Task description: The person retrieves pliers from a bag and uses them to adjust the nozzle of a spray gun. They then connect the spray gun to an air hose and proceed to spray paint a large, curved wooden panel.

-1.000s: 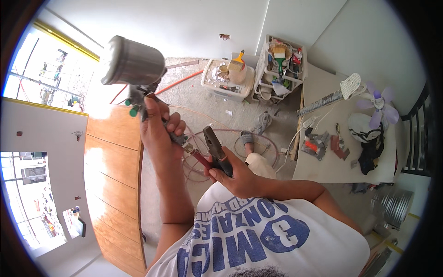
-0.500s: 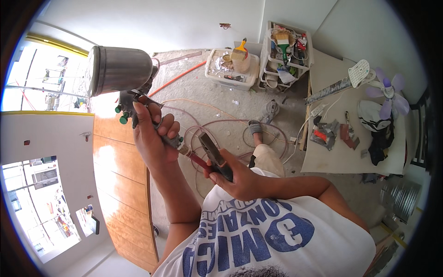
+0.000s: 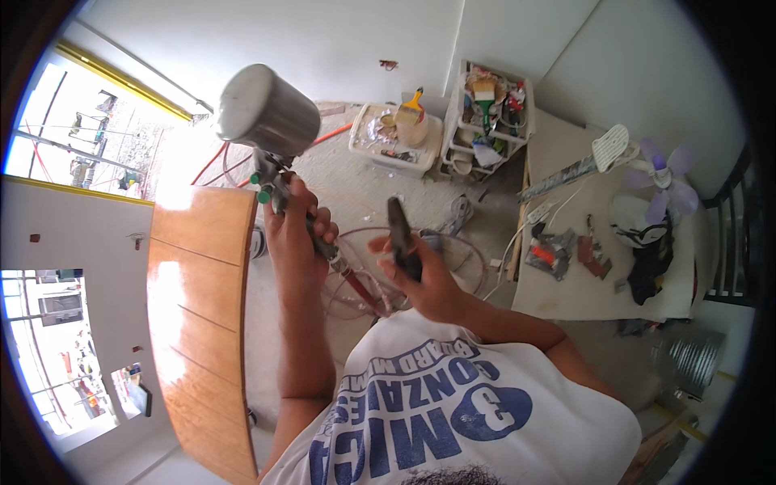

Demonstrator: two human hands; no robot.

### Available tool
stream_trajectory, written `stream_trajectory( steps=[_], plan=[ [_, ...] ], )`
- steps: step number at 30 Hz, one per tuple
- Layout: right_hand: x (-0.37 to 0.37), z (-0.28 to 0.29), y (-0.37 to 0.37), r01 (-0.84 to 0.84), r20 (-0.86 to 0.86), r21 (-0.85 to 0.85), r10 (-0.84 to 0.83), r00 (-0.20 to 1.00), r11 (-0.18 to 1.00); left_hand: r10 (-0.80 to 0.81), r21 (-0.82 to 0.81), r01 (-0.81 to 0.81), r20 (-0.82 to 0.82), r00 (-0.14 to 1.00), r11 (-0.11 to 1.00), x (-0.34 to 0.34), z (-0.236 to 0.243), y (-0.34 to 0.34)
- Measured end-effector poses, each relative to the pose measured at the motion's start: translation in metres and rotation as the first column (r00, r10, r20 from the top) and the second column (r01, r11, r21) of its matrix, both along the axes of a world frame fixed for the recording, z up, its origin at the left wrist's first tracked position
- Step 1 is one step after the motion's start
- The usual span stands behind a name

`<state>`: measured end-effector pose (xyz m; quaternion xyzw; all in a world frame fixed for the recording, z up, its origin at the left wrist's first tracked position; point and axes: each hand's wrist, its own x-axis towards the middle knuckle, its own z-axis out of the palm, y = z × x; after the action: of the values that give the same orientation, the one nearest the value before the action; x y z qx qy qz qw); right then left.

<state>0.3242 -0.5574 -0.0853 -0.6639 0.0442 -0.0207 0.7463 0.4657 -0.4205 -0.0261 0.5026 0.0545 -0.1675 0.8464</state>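
Observation:
My left hand (image 3: 297, 234) is wrapped round the handle of a spray gun (image 3: 275, 182). The gun's grey metal cup (image 3: 271, 113) sits at the top, tilted, and two green knobs stick out on its left side. From the bottom of the handle a red air hose (image 3: 356, 289) runs off past a metal fitting toward my shirt. To the right, apart from the hose, my right hand (image 3: 424, 279) grips dark pliers (image 3: 399, 230), their jaws pointing up. Some of its fingers are partly hidden behind the tool.
A glossy wooden panel (image 3: 198, 323) stands at the left. Hose coils (image 3: 461, 271) lie on the floor. At the back are a lidded plastic box (image 3: 372, 149) and a drawer unit full of tools (image 3: 489, 113). A purple-bladed fan (image 3: 663, 182) and sandpaper pieces (image 3: 550, 250) occupy the board at the right.
The spray gun has shifted right and its cup has tilted more. My right hand has drawn away from the hose with the pliers, moving up and right. The view has turned slightly.

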Motion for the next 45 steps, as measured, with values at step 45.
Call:
stream_trajectory(
  steps=[45],
  plan=[
    [0.062, 0.071, 0.038, 0.534, 0.512, -0.507, -0.261, 0.818, 0.677, -0.33, 0.078, 0.322, 0.125, 0.936, 0.943, -0.145, -0.041, 0.067]
  ],
)
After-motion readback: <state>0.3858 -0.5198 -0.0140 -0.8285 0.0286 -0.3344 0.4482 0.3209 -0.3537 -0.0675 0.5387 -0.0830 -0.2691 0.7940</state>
